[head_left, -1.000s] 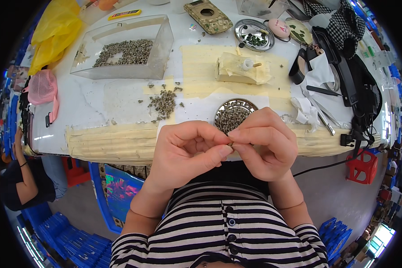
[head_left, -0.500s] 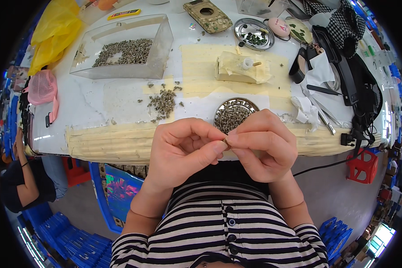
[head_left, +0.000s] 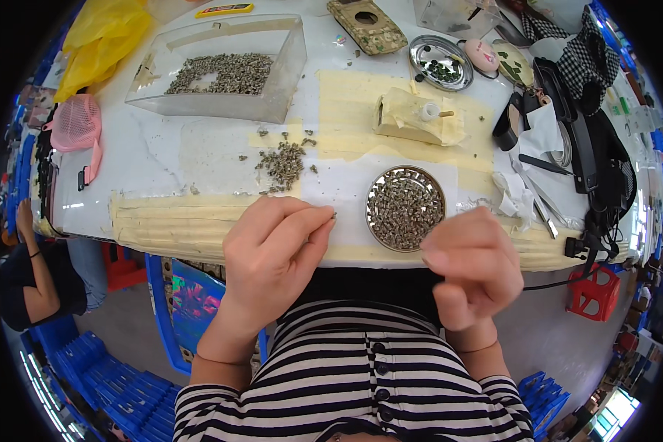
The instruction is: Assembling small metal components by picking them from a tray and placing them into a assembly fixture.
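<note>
In the head view, the hands are apart. The left hand [head_left: 272, 254] pinches a tiny piece [head_left: 334, 216] at its fingertips. The blurred right hand [head_left: 480, 269], thumb and forefinger parted, is by a round dish [head_left: 367, 214] of small metal parts [head_left: 405, 205]. Beyond the left hand, a loose pile [head_left: 281, 166] lies on the worktop [head_left: 146, 158].

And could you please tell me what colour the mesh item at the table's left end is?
The mesh item is pink; the head view shows it.

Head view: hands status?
Left hand pinching tiny greyish piece. Right hand blurred, grip unclear. Round silver metal dish holding small metallic-grey parts; right hand hides some rim.
</note>
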The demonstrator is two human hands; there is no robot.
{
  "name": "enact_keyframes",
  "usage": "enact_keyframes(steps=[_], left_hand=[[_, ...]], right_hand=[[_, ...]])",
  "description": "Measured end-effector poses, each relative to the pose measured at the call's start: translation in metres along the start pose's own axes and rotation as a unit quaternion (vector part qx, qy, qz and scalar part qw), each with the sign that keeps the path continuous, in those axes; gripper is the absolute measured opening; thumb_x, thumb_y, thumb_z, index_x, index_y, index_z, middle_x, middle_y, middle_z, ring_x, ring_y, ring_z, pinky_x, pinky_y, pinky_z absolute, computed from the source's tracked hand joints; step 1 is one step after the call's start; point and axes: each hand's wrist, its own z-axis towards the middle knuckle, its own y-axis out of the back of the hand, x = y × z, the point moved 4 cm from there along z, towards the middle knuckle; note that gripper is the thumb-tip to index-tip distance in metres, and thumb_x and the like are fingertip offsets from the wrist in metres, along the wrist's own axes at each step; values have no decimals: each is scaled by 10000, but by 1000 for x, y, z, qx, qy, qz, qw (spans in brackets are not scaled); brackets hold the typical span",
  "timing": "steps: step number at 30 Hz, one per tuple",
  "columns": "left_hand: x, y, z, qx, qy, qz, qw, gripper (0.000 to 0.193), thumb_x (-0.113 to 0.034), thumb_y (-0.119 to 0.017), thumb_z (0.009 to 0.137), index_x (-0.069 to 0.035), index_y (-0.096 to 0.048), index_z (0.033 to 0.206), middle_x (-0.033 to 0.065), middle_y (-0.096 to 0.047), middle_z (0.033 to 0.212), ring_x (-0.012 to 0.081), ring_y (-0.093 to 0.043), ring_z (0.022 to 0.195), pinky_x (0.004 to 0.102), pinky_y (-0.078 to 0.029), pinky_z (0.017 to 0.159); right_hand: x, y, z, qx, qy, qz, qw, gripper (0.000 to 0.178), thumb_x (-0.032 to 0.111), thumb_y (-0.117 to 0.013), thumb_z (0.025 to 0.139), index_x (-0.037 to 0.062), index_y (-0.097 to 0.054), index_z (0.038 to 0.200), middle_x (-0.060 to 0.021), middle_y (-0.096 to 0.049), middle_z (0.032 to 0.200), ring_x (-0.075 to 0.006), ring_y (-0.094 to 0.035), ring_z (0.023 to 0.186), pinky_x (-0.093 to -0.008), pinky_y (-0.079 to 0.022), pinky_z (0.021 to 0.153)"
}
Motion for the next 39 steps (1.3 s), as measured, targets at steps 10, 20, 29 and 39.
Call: enact_keyframes(steps=[10,20,29,39], left_hand=[[2,-6,2,23,27,-20,999,162,51,-743,758,5,-709,909,92,-622,814,225,-590,687,310,-478,583],[15,10,13,-40,37,27,998,171,66,-729,777,5,-710,936,86,-599,837,179,-560,683,272,-453,571],[7,34,-14,333,124,-242,903,164,-27,-764,759,-21,-702,910,86,-568,773,244,-564,666,341,-465,598],[74,33,-245,727,510,-229,399,519,-459,-517,952,-12,-612,1198,169,-699,1010,279,-685,974,374,-547,832]], right_hand=[[97,25,44,-63,213,266,938,125,91,-560,885,95,-573,1010,13,-591,710,-101,-551,601,-221,-492,506],[93,16,36,-94,237,298,920,84,38,-580,859,93,-600,919,9,-587,683,-96,-535,554,-225,-474,465],[90,27,29,-86,263,228,933,184,165,-644,863,139,-635,1045,23,-562,661,-85,-501,512,-206,-435,446],[84,33,22,-39,241,179,953,126,243,-618,851,136,-681,873,32,-536,654,-91,-495,521,-217,-409,460]])
